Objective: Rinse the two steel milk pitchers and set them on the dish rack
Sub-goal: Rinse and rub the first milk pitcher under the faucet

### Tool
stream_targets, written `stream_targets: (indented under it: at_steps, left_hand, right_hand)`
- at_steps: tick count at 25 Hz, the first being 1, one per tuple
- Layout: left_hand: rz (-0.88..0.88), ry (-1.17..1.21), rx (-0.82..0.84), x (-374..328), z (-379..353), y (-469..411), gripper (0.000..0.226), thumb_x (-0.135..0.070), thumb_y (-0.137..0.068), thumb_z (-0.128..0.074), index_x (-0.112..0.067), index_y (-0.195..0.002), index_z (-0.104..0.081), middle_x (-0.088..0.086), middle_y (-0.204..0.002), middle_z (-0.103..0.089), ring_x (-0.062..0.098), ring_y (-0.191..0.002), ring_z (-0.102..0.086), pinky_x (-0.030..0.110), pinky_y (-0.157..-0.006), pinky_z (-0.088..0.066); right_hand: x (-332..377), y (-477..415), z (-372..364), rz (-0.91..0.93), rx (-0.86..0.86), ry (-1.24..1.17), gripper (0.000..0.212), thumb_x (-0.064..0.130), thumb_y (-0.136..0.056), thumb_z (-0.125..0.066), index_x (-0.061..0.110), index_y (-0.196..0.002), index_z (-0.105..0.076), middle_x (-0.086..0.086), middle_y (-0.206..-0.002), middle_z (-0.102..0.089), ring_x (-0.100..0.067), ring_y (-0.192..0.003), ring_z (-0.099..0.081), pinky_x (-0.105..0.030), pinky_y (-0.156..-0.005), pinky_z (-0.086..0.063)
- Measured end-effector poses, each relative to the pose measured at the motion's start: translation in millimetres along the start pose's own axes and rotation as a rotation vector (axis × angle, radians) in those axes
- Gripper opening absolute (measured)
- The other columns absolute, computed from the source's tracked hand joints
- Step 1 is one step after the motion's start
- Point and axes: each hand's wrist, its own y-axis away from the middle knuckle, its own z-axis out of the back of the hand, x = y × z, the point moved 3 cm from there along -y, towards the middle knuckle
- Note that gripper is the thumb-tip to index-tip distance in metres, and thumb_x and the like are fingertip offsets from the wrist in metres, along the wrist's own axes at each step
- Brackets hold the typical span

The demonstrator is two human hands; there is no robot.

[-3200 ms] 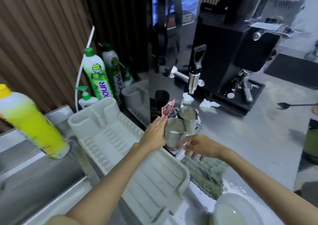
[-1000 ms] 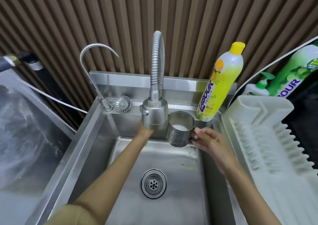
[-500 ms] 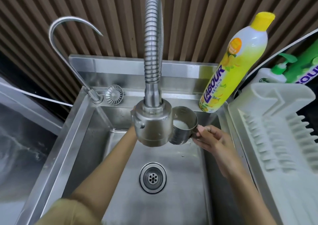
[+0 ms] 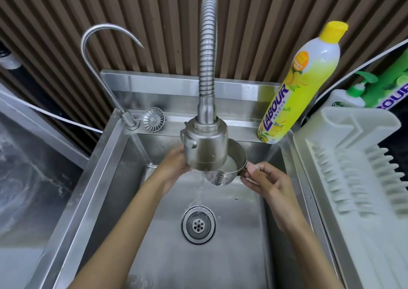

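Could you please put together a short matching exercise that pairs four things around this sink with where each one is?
Things:
1. steel pitcher
2. yellow bottle
3. strainer basket
4. dish rack

Places:
A. on the sink's back ledge, beside the thin curved tap
B. right of the sink
C. on the ledge at the sink's back right corner
D. under the spray head, held by the right hand

Pairs: 1-D, 2-C, 3-A, 4-B

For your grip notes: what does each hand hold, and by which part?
Right hand holds a pitcher by its handle. Left hand is behind the spray head; its hold cannot be told.
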Motion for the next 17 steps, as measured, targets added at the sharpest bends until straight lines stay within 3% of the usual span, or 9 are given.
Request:
stream_targets:
  at_steps: [2, 4, 6, 8, 11, 14, 17]
  left_hand:
    - [0.008, -0.129, 0.065, 5.2, 6.0, 19.4, 0.028, 0.004, -0.076, -0.054, -0.022, -0.084, -0.061, -0.015, -0.072, -0.069, 0.000, -0.078, -0.061, 0.017, -0.078, -0.047]
    - [-0.044, -0.240, 0.079, 5.9, 7.6, 39.6, 0.037, 0.003, -0.072, -0.065, -0.026, -0.093, -0.058, -0.018, -0.086, -0.065, -0.017, -0.078, -0.058, 0.004, -0.075, -0.043]
    - [-0.166, -0.447, -0.016, 4.0, 2.9, 54.9, 0.048, -0.014, -0.067, -0.079, -0.030, -0.104, -0.053, -0.026, -0.095, -0.059, -0.026, -0.085, -0.052, -0.002, -0.075, -0.037]
    - [-0.248, -0.572, -0.193, 9.3, -2.9, 68.1, 0.057, -0.034, -0.060, -0.083, -0.034, -0.107, -0.049, -0.032, -0.091, -0.055, -0.023, -0.082, -0.053, -0.001, -0.073, -0.039]
    - [-0.105, -0.407, -0.184, 31.8, -9.3, 68.8, 0.069, -0.052, -0.050, -0.080, -0.034, -0.109, -0.048, -0.015, -0.101, -0.066, -0.002, -0.095, -0.062, 0.019, -0.085, -0.051]
    - [-0.091, -0.134, -0.007, 43.9, -20.9, 52.4, 0.069, -0.030, -0.056, -0.082, -0.031, -0.116, -0.048, -0.001, -0.119, -0.064, 0.008, -0.108, -0.061, 0.021, -0.090, -0.050]
    - [-0.264, -0.055, -0.084, 28.8, -23.3, 37.7, 0.069, -0.003, -0.059, -0.078, -0.023, -0.117, -0.046, -0.003, -0.110, -0.064, 0.005, -0.099, -0.062, 0.015, -0.082, -0.049]
  right_hand:
    - [-1.0, 5.0, -9.7, -0.003, 0.025, -0.003, 0.023, 0.020, -0.079, -0.064, 0.000, -0.072, -0.057, 0.005, -0.068, -0.071, -0.016, -0.097, -0.062, -0.023, -0.086, -0.055]
    - [-6.2, 9.2, -20.4, -0.022, 0.048, -0.023, 0.021, 0.018, -0.082, -0.064, 0.001, -0.072, -0.058, 0.003, -0.067, -0.069, -0.018, -0.092, -0.063, -0.027, -0.087, -0.056]
    - [-11.4, 15.9, -30.9, -0.065, 0.057, -0.038, 0.018, 0.017, -0.085, -0.058, 0.002, -0.075, -0.060, -0.001, -0.071, -0.069, -0.025, -0.084, -0.065, -0.030, -0.081, -0.058]
    - [-11.9, 22.8, -34.5, -0.133, 0.031, -0.004, 0.018, 0.018, -0.086, -0.057, 0.001, -0.081, -0.062, -0.009, -0.078, -0.068, -0.033, -0.078, -0.066, -0.028, -0.069, -0.060]
    - [3.7, 28.2, -25.1, -0.043, -0.054, 0.241, 0.017, 0.021, -0.085, -0.062, 0.007, -0.075, -0.063, -0.014, -0.078, -0.067, -0.030, -0.071, -0.067, -0.031, -0.062, -0.060]
    - [24.0, 31.3, -22.0, 0.211, -0.148, 0.541, 0.014, 0.025, -0.082, -0.065, 0.022, -0.068, -0.061, 0.000, -0.089, -0.074, -0.018, -0.083, -0.069, -0.036, -0.077, -0.055]
    - [21.8, 29.8, -39.0, 0.270, -0.058, 0.249, 0.016, 0.008, -0.087, -0.058, 0.014, -0.073, -0.053, 0.002, -0.124, -0.063, -0.002, -0.109, -0.061, -0.029, -0.099, -0.046]
